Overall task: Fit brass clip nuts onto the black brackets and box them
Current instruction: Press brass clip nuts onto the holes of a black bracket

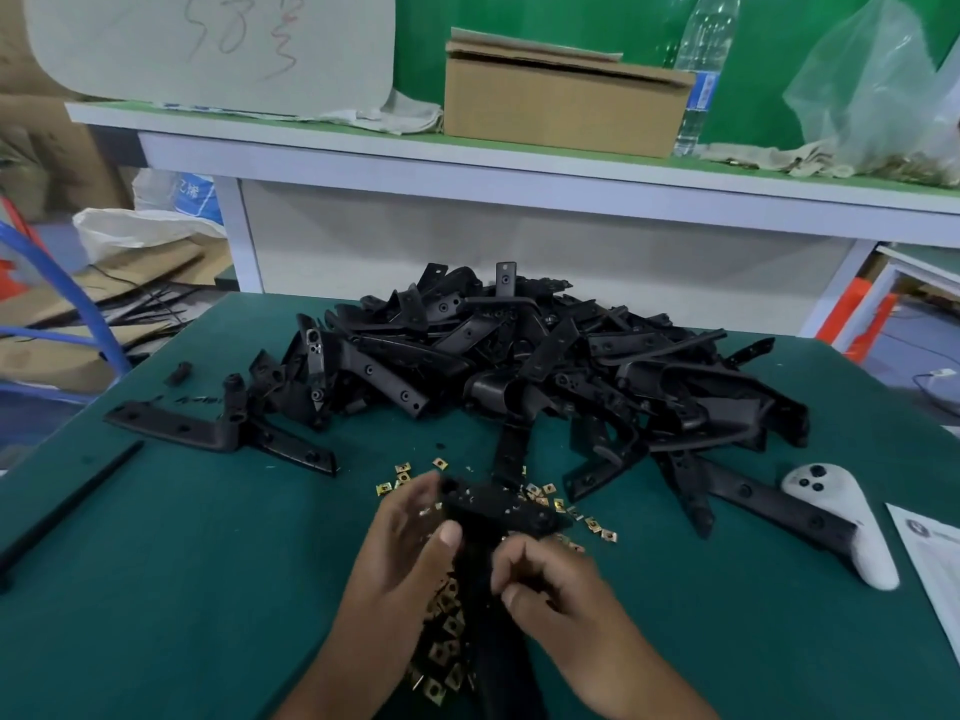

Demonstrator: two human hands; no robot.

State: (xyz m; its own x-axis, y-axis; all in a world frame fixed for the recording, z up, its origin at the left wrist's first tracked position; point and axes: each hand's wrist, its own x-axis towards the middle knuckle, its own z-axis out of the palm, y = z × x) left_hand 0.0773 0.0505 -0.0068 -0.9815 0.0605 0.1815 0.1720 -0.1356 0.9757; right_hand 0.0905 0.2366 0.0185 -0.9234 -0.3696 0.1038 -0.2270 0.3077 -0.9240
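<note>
Brackets point(545, 356): matt black plastic, faint sheen on the edges, heaped on the mat.
Clip nuts point(447, 636): shiny brass-coloured metal, in front of the heap.
Mat point(208, 563): dull dark green, smooth.
Box point(563, 103): plain brown cardboard, matt, behind the heap.
Bottle point(704, 70): clear glossy plastic, right of the box.
Controller point(841, 517): smooth white plastic, right of the heap.
</note>
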